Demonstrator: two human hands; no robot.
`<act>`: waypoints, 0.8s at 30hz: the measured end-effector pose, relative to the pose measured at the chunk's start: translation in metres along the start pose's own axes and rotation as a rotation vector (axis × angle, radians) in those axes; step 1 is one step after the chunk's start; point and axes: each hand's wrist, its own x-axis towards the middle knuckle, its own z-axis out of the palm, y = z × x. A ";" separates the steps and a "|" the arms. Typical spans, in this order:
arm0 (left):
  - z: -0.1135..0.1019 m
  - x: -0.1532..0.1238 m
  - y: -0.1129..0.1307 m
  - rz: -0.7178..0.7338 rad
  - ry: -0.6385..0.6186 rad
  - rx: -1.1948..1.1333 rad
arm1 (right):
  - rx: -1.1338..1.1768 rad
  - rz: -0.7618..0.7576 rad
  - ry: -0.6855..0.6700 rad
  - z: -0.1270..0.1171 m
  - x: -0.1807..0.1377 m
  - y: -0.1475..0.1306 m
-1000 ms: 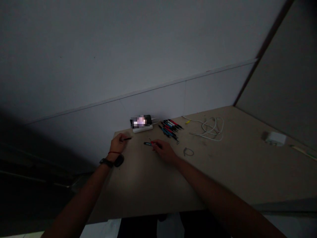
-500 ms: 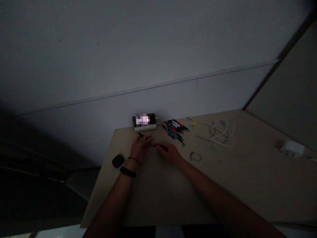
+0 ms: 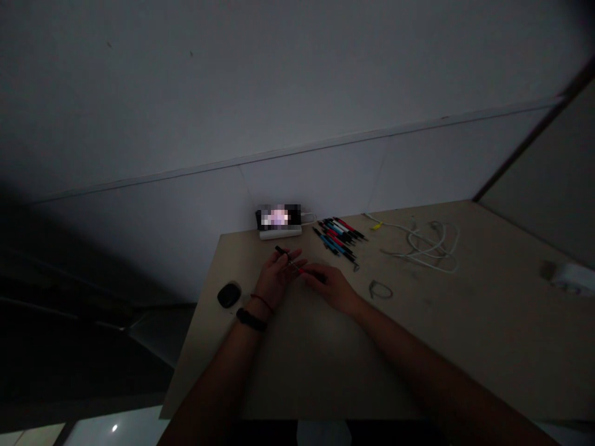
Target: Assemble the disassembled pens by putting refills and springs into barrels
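Note:
My left hand (image 3: 273,277) is palm up over the table, its thumb and fingers closed on a slim black pen part (image 3: 279,250) that sticks out past the thumb. My right hand (image 3: 335,290) comes in from the right, fingertips pinched around a dark pen piece with a red section (image 3: 302,271). Between the two hands the pieces meet or nearly meet; the dim light hides whether they are joined. Beyond my right hand lies a loose group of pens (image 3: 341,234) in black, blue, red and white.
A lit phone (image 3: 279,217) leans at the wall above a white block (image 3: 281,234). Left of my wrist sits a rounded black case (image 3: 229,295). On the right are a small cable loop (image 3: 382,290), a coiled white cable (image 3: 434,253) and a white box (image 3: 575,279).
The view has shifted, so the table things appear farther right and slightly higher. The black pen part shows more clearly beyond my left thumb. Both hands stay close together.

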 end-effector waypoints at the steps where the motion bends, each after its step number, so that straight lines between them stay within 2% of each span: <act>1: 0.000 0.000 0.000 0.002 -0.001 -0.002 | 0.001 0.001 -0.001 0.000 0.000 0.000; 12: -0.003 0.002 0.000 0.033 0.036 0.015 | -0.003 0.018 -0.005 -0.002 0.001 -0.002; 24: 0.004 -0.001 -0.004 0.061 0.019 0.062 | 0.024 0.069 0.022 -0.001 0.001 0.002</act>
